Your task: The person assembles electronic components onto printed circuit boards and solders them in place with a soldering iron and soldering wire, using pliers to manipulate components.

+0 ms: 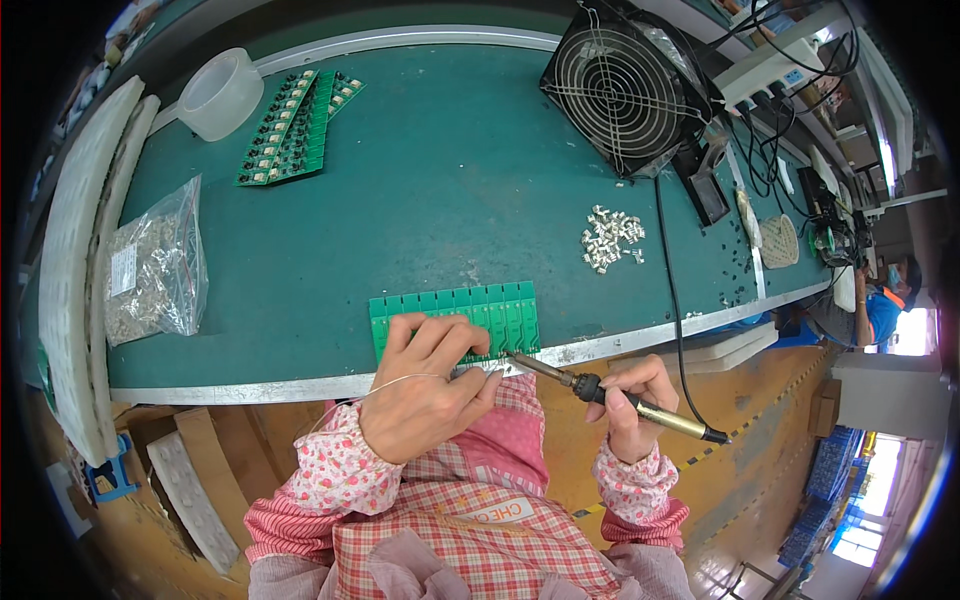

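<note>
Broad open lane through the middle of the green mat (430, 190)! Upper left, stacked circuit boards (275, 140) bar the way; upper right, the fan (620, 95); right of centre, white parts (610, 238) and black cable (668, 270); lower centre, the soldering iron (590, 388) blocks the edge.

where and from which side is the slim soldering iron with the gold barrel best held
Hold the soldering iron by its gold cylindrical barrel, just behind the black collar, coming from the lower right, as the right grip does. The iron slants, its slim metal tip pointing up-left at the green rectangular circuit board; that end is likely hot, so best avoided.
</note>
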`<state>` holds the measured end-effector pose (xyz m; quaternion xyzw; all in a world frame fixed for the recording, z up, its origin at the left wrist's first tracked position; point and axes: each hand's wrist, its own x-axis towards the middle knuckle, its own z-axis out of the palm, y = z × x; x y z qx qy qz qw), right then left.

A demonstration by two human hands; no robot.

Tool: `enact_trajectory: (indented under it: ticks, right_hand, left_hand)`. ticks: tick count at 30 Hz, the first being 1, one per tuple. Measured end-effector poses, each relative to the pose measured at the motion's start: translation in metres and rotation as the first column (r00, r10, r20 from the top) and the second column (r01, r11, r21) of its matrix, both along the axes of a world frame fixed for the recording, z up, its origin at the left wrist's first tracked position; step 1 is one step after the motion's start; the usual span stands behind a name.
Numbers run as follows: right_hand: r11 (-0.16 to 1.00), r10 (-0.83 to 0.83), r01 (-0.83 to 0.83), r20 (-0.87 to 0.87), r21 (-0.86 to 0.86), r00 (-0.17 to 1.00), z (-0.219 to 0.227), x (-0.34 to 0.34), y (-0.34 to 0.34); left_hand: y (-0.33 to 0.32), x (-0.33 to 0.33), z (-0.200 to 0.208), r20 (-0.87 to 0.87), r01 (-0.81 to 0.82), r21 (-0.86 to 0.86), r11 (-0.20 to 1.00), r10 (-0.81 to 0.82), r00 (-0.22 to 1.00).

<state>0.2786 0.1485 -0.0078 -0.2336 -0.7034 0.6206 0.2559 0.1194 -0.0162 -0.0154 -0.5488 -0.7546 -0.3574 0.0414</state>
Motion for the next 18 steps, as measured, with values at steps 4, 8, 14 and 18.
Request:
enact_trajectory:
  ticks: [4,8,14,18]
  right_hand:
    - [0.996,0.080,-0.081,-0.032,-0.027,0.996,-0.0002,0.0060,0.0063]
    - [0.996,0.087,-0.087,-0.048,0.002,0.995,0.0005,0.0054,0.0053]
    - [0.999,0.047,-0.047,-0.049,-0.009,0.998,0.0015,0.0061,0.0014]
    - [0.998,-0.034,0.030,-0.078,-0.052,0.996,0.0027,0.0064,-0.0008]
  left_hand:
    - [0.0019,-0.0001,0.0008,0.010,-0.006,-0.003,1.000,0.006,1.000]
    - [0.0023,-0.0010,0.0008,0.002,-0.005,0.008,1.000,0.005,1.000]
    - [-0.0030,-0.0048,0.0034,0.021,0.038,0.012,0.999,-0.038,0.999]
    - [-0.0072,-0.0065,0.0049,0.037,0.056,0.035,0.998,-0.057,0.998]
